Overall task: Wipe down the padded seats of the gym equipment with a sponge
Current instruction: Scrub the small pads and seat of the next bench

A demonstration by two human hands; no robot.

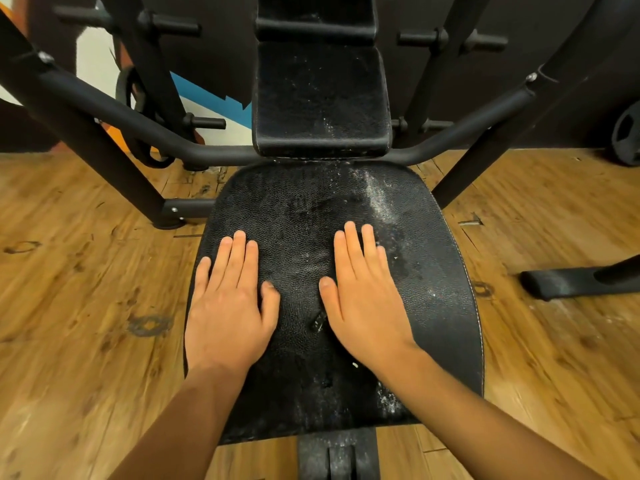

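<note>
- Head view: black padded seat (pixel 426 271) at frame centre, streaked with white residue.
- Left hand (pixel 227 306) and right hand (pixel 367 303) rest flat on it, fingers straight, apart, holding nothing.
- Backrest pad (pixel 320 98) stands at upper centre.

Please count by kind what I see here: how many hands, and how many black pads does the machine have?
Hands: 2 (left hand, right hand, both flat on the seat)
Seat pad: 1
Back pads: 2 (lower back pad, upper back pad, cut off at the top edge)
Total: 5
</note>
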